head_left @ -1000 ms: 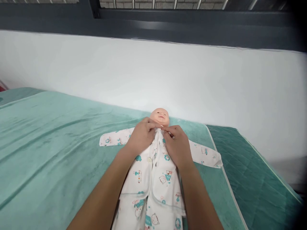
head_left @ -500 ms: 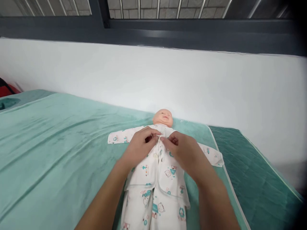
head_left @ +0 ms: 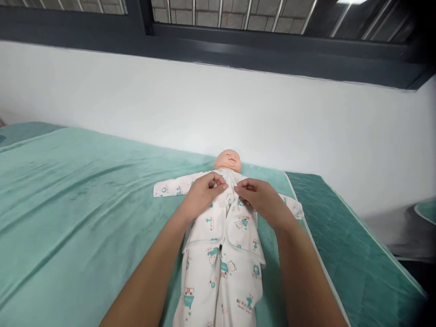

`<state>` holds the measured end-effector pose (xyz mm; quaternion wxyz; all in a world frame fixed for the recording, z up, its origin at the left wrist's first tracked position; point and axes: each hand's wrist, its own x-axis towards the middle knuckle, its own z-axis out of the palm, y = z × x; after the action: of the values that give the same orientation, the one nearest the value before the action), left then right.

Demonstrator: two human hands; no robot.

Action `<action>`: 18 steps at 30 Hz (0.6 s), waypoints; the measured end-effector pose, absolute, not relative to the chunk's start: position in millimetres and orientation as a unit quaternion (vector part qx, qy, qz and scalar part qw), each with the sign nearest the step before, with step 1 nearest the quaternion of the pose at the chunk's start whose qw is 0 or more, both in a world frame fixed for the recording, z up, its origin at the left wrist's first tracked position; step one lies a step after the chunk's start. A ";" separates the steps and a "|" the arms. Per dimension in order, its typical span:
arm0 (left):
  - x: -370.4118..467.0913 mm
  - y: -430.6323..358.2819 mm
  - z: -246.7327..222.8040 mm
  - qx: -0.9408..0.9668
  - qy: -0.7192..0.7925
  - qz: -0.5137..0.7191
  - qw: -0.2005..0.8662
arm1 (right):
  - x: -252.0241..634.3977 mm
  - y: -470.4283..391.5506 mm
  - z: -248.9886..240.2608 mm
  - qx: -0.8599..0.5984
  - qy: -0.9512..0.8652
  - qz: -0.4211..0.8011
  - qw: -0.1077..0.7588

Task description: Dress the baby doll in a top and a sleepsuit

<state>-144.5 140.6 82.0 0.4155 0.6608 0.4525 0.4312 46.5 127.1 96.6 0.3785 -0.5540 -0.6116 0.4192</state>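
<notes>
A baby doll (head_left: pixel 228 160) lies on its back with its head toward the wall. It wears a white printed baby shirt (head_left: pixel 238 229) with the sleeves spread to both sides, and matching trousers (head_left: pixel 201 286) below. At the upper chest my left hand (head_left: pixel 206 194) is closed, thumb and fingers pinching the front edge of the shirt. My right hand (head_left: pixel 260 197) pinches the opposite front edge, a small gap away. A pale button shows lower on the front. My fingers partly hide the cloth between them.
A light green blanket (head_left: pixel 95 213) with creases lies beneath the doll. On the right is a darker green quilted mat (head_left: pixel 357 254). Behind stands a white wall (head_left: pixel 218 109) under a dark window frame (head_left: pixel 238 50) with metal bars.
My hands have drawn slightly apart at the shirt's chest, each still pinching near the front edge. The camera view has tilted and shifted a little.
</notes>
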 end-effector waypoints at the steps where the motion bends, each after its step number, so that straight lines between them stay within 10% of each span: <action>1: -143.5 141.1 82.0 0.649 0.444 0.442 0.431 | 44.9 125.3 94.2 -0.542 -0.590 0.439 0.405; 9: -131.9 133.3 77.9 0.656 0.424 0.445 0.439 | 20.5 107.6 60.9 -0.513 -0.452 0.431 0.590; 18: -134.3 135.4 74.2 0.653 0.433 0.438 0.441 | 22.6 107.0 59.9 -0.496 -0.493 0.435 0.567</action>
<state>-134.3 135.4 74.2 0.4410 0.6526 0.4330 0.4384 22.6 107.0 59.9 0.5666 -0.4963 -0.4934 0.4349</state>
